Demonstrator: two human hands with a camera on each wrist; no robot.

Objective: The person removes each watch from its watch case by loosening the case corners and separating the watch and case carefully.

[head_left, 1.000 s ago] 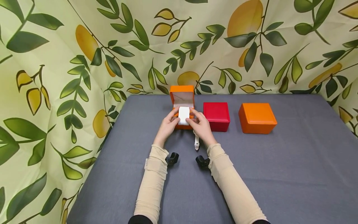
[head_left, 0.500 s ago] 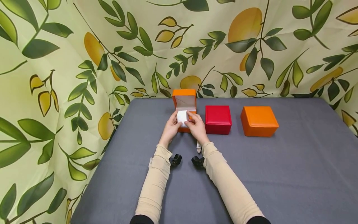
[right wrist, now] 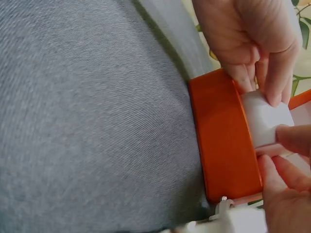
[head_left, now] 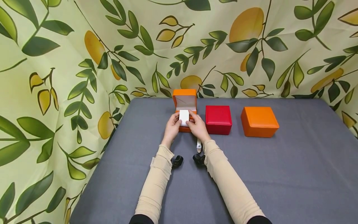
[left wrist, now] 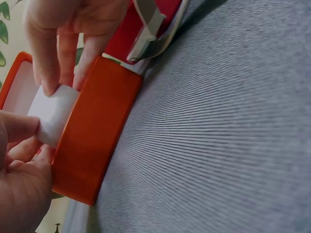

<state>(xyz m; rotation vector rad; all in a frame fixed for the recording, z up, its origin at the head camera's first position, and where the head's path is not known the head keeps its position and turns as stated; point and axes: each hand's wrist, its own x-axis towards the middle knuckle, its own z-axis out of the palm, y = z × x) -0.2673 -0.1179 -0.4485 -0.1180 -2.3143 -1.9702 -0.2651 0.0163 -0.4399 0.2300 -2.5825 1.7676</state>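
The left hand (head_left: 171, 128) and right hand (head_left: 199, 127) pinch opposite sides of a white cushion (head_left: 184, 117). It is at the mouth of an open orange box (head_left: 185, 129) near the far edge of the table (head_left: 302, 161), beside a closed red box (head_left: 218, 119).

A red box (head_left: 218, 120) and closed orange box (head_left: 259, 122) face leaf-patterned fabric (head_left: 207, 74).

Holding a white block (right wrist: 266, 116) at the mouth of an orange box (right wrist: 226, 138)
Pinching the block's upper end in the image plane with the left hand (right wrist: 250, 39), its lower end with the right hand (right wrist: 289, 191), depth inside the box unclear; showing also a grey bench (right wrist: 97, 107) at left, a blurred white piece (right wrist: 243, 221) along the bottom, leaf-patterned cloth (right wrist: 303, 34) at top right
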